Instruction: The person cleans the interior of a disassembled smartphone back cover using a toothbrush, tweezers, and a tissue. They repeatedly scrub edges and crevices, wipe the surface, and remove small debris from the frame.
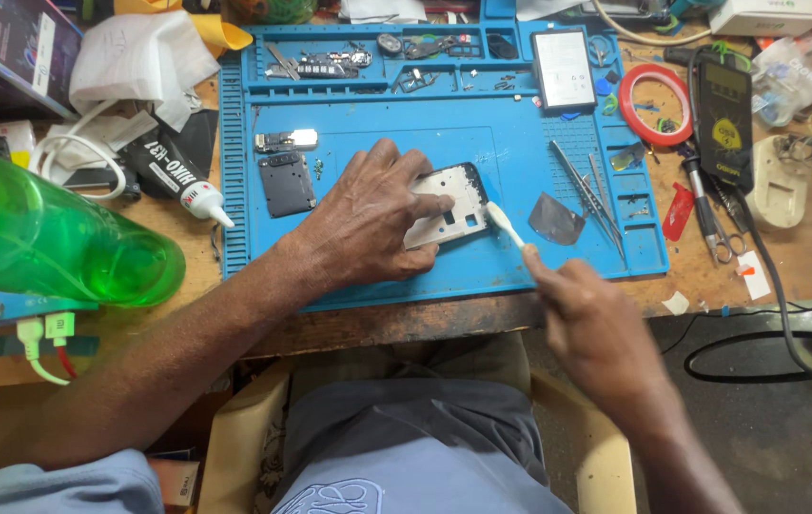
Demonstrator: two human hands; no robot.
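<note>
Left hand (368,214) pins phone frame (449,205); tweezers (591,195), glue tube (177,176) nearby.

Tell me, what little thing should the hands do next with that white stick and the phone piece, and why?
Probably stroke the white brush along the edge of the phone frame. The right hand holds the brush with its tip right at the frame's right edge, and the left hand presses the frame flat on the blue mat, so it looks steadied for a short sweep.
</note>
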